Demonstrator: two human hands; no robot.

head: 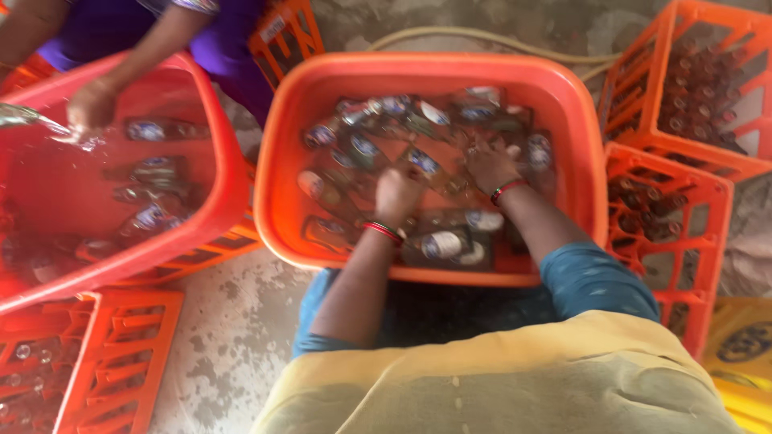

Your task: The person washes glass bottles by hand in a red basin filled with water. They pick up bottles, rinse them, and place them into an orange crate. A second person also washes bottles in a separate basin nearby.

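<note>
Below, orange tub (pixel 281 161) on floor, packed with bottles (pixel 378 153): dark glass, lying flat, crisscrossed, pale oval labels, wet sheen, blurred. Left hand (pixel 398 195) in tub middle, fingers curled down among bottles; actual grip on one, cannot tell. Right hand (pixel 490 165) just beside, fingers spread over bottles; grip also unclear. Red bangles on both wrists. Second tub (pixel 217 161) at left, another person's hand (pixel 90 108) in it. Orange crates (pixel 683 80) at right with upright bottles.
</note>
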